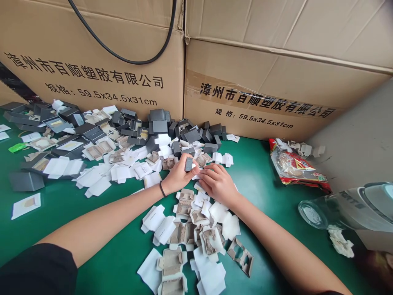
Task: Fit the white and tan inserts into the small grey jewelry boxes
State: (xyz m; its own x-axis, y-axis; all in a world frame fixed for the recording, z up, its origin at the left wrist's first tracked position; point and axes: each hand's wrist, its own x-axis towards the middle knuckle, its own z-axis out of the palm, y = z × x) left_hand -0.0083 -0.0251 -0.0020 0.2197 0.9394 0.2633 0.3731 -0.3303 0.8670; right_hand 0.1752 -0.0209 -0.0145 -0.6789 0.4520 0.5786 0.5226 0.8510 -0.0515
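My left hand (177, 177) is closed around a small dark grey box (188, 164), held upright just above the green table (76, 205). My right hand (216, 182) lies beside it, fingers curled and touching the left hand's fingers over a white card piece; what it pinches is hidden. Beneath both hands lies a scatter of white and tan folded card inserts (184, 233). Behind them is a heap of dark grey boxes (184, 135).
Two large cardboard cartons (245, 82) with printed text wall off the back. A black cable (123, 57) hangs over the left carton. A red snack bag (294, 168) and a clear glass jar (337, 209) lying on its side sit at the right. More grey boxes and trays (55, 131) pile at far left.
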